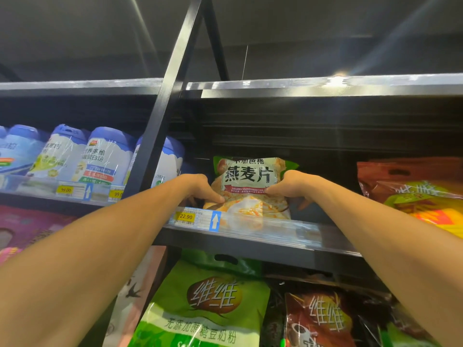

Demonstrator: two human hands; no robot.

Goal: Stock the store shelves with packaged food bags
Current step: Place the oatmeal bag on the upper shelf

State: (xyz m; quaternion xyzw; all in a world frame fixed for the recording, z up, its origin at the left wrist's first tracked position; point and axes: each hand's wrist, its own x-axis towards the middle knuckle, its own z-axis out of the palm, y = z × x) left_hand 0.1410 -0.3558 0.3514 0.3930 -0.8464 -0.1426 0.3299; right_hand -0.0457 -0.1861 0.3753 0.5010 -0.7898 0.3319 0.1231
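Flanking oat bag (250,181): canisters (105,156), post (160,116), orange bag (421,196)

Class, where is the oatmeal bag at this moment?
In the head view, the oatmeal bag sits mid-frame on the middle shelf, held between the left hand and right hand, beside the 22.90 price tag, right of the blue-capped tubs.

Glossy plastic oat bag (246,186), crinkled; shelf (250,242) dark matt metal with clear shiny plastic price strip (275,227); tubs (105,156) shrink-wrapped, shiny.
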